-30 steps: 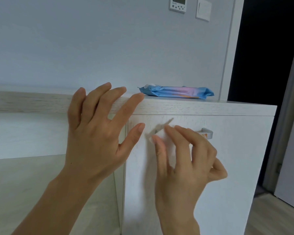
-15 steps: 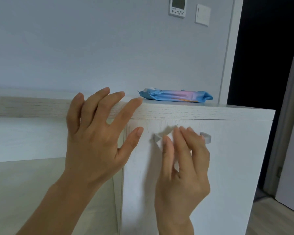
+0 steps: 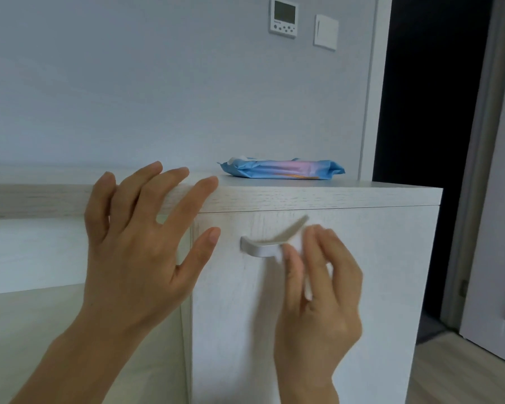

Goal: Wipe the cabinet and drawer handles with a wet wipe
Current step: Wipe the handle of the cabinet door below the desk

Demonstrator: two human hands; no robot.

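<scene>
Two hands: left hand (image 3: 134, 258) splayed wide, right hand (image 3: 318, 301) pinching one wipe (image 3: 295, 244) against one handle (image 3: 258, 248).

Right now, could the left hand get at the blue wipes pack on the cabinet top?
Probably yes. The left hand is open, holding nothing, at the front edge of the cabinet top; the wipes pack lies on that top to its right, with only bare surface between.

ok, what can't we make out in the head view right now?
Head view:
- handle: right end hidden by the right hand and wet wipe.
- right hand: motion-blurred, finger placement unclear.
- left hand: contact with the cabinet top uncertain.
- thermostat: display too small to read.
</scene>
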